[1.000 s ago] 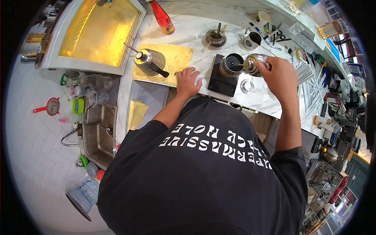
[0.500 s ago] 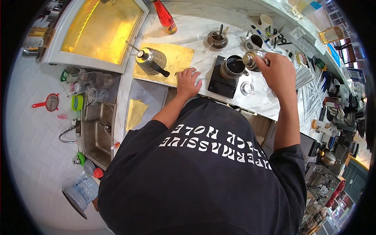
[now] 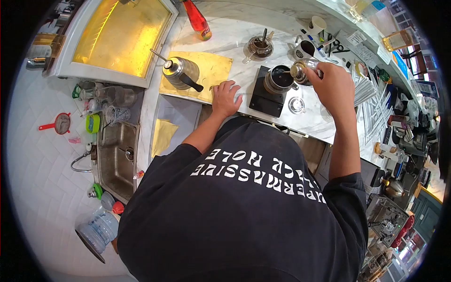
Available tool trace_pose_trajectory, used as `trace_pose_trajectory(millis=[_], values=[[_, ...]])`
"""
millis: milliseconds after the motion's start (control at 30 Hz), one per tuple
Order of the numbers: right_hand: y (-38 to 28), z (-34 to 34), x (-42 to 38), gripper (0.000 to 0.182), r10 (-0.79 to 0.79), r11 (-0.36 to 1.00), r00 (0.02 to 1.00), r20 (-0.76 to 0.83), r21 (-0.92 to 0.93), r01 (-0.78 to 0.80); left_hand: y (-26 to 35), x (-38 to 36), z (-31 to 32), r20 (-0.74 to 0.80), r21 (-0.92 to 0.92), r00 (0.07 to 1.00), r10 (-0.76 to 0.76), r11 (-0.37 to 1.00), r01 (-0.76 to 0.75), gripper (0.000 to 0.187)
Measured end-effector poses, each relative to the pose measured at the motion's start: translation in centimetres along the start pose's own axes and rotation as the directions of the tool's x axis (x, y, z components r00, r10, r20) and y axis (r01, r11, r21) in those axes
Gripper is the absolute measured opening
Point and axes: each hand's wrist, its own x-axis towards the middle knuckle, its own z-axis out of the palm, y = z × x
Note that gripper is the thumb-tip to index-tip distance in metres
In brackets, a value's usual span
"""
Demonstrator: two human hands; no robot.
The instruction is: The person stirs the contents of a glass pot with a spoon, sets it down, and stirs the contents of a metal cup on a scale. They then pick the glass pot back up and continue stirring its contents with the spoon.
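Note:
My right hand [image 3: 332,84] grips a small glass bottle [image 3: 308,70] with a metal neck. It is tipped on its side, its mouth over the rim of a round metal-rimmed vessel [image 3: 281,78] with dark contents. That vessel stands on a black scale [image 3: 266,99]. A clear glass lid [image 3: 296,105] lies on the marble just below it. My left hand [image 3: 226,98] rests flat on the counter edge, fingers apart, at the corner of a yellow cloth [image 3: 217,70]. On the cloth stands a steel gooseneck kettle [image 3: 180,74], its black handle toward my left hand.
Behind the scale are a glass pot [image 3: 260,48] with a spoon-like handle in it and a white mug [image 3: 304,50]. A red bottle [image 3: 199,21] stands at the back. Straws [image 3: 373,110] and pens crowd the right side. A metal sink [image 3: 117,160] is at left.
Almost nothing differs. My right hand keeps the bottle tilted over the vessel, and my left hand stays on the counter.

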Motion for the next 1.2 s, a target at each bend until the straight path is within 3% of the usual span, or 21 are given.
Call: trace_pose_trajectory(millis=[700, 1200], values=[[0.4, -0.2, -1.6, 0.04, 0.007, 1.0, 1.0, -0.015, 0.018, -0.007, 0.0, 0.0, 0.0, 0.006, -0.011, 1.0, -0.008, 1.0, 0.008, 0.038], [0.6, 0.0, -1.2, 0.041, 0.104, 0.995, 0.994, -0.021, 0.018, -0.103, -0.2, 0.0, 0.0, 0.028, -0.018, 0.999, -0.016, 1.0, 0.016, 0.039]])
